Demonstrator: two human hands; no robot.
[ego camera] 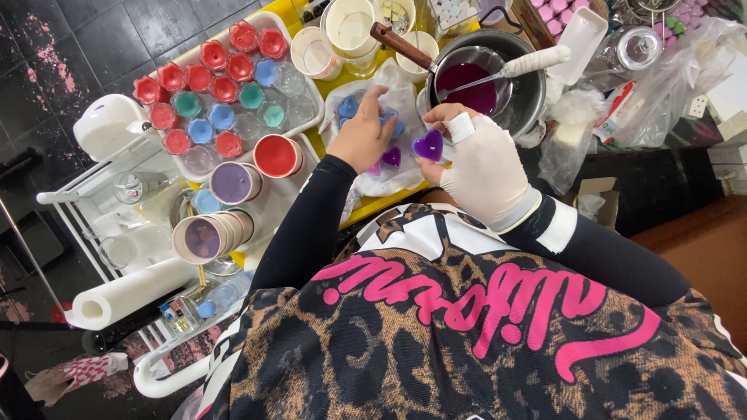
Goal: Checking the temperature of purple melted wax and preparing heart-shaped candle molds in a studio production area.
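My right hand [484,165], in a white fingerless glove, pinches a small purple heart-shaped piece [428,145] between thumb and fingers. My left hand [364,134] is bare and rests on a white cloth [405,97], its fingers over blue heart pieces [347,106]. Another purple heart [391,157] lies on the cloth between my hands. Behind my right hand a metal pot [529,78] holds a smaller bowl of dark purple liquid [465,82] with a white-handled spoon [521,66] in it.
A white tray [264,19] at upper left carries several red, blue and green filled small cups. Red and purple lidded tubs [277,155] sit beside it. A paper towel roll [128,294] lies lower left. Plastic bags [669,78] crowd the right.
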